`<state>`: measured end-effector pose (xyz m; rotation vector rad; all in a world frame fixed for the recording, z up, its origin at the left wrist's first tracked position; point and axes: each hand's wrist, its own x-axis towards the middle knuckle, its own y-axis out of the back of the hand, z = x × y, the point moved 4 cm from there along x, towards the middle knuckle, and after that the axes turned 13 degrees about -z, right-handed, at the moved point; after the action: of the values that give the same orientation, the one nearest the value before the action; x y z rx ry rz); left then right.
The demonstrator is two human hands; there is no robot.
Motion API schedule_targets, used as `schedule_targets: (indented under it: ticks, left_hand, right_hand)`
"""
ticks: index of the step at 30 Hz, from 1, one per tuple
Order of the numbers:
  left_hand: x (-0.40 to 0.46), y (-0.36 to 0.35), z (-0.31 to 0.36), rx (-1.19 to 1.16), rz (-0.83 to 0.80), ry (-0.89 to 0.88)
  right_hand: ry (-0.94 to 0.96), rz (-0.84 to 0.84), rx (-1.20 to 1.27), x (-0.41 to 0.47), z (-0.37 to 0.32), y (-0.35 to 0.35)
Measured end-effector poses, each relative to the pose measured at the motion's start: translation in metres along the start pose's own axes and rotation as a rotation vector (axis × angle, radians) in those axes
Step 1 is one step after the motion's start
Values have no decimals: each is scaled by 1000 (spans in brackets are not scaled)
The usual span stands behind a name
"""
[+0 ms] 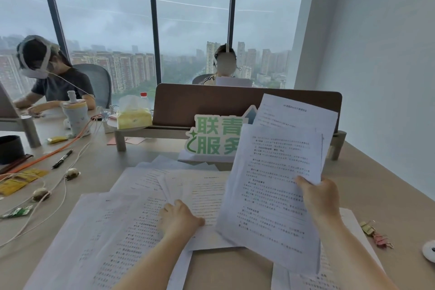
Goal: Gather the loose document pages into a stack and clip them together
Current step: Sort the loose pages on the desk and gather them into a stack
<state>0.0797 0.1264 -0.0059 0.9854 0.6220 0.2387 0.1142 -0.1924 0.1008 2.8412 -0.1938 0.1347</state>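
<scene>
Right hand (pixel 316 198), centre right of frame: pinching raised sheaf (pixel 273 195). Left hand (pixel 180 218), lower centre: fingers curled on desk page (pixel 207 193). Advise sliding page free flat, squaring edges before adding.

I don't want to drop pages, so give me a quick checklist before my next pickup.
1. Right hand grips the held pages: ok.
2. Held pages squared up: not ok, edges fanned.
3. Left hand on the next page: ok, grip cannot tell.
4. All loose pages gathered: not ok, many still on the desk.
5. Clips within reach: ok, beside the right arm.
</scene>
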Motion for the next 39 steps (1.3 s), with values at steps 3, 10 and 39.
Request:
schedule_targets:
  ticks: [3,10,39]
  left_hand:
    - [10,1,9,-6,-39,32]
    - [34,3,16,-100,-100,117]
    - [25,100,-33,-873,268,-300]
  right_hand:
    - [-7,-9,9,0,2,1]
    - [-15,-8,74,8,8,1]
    - [-212,-131,-194,22,36,10]
